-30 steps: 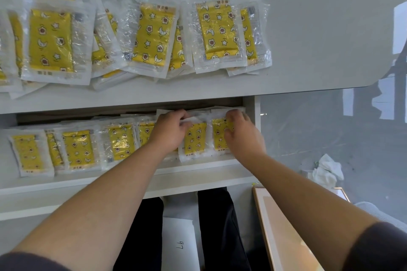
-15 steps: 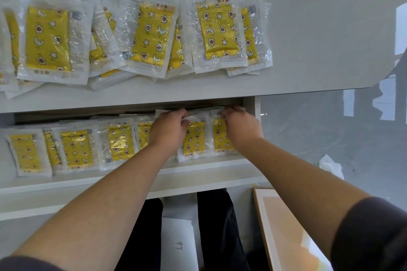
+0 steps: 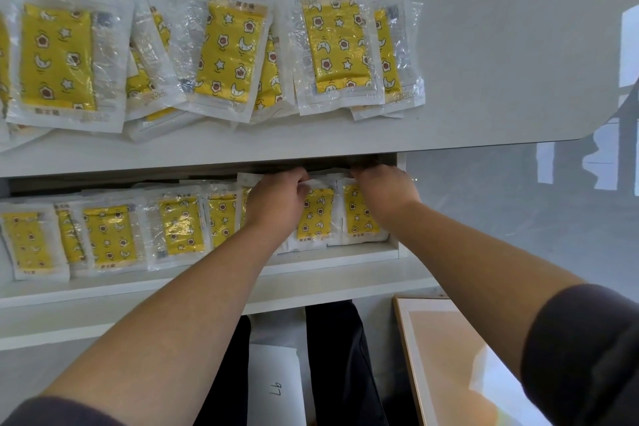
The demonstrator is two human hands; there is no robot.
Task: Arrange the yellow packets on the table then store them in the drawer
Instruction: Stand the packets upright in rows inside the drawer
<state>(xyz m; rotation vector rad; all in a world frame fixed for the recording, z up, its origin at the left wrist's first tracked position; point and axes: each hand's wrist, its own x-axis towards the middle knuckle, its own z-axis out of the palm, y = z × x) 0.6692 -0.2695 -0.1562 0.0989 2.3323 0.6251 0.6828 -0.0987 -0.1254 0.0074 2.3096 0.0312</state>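
Several yellow packets [image 3: 224, 55] in clear wrappers lie overlapping in a row on the white table [image 3: 484, 45]. Below its front edge the white drawer [image 3: 311, 280] stands open with a row of several more yellow packets [image 3: 107, 235] inside. My left hand [image 3: 276, 201] and my right hand [image 3: 383, 190] both rest on the packets at the drawer's right end, fingers curled at their top edges under the tabletop. Between the hands a packet [image 3: 316, 214] shows. The fingertips are hidden in the shadow.
The drawer's right wall [image 3: 401, 204] is just beside my right hand. A framed board [image 3: 442, 356] leans at the lower right. My dark trouser legs [image 3: 342, 363] and a white paper marked "L6" [image 3: 276, 387] are under the drawer. Grey floor lies to the right.
Both hands have slid farther back into the drawer, pushing at the top edges of the right-end packets. The view has tilted slightly; the white cloth on the floor is out of sight.
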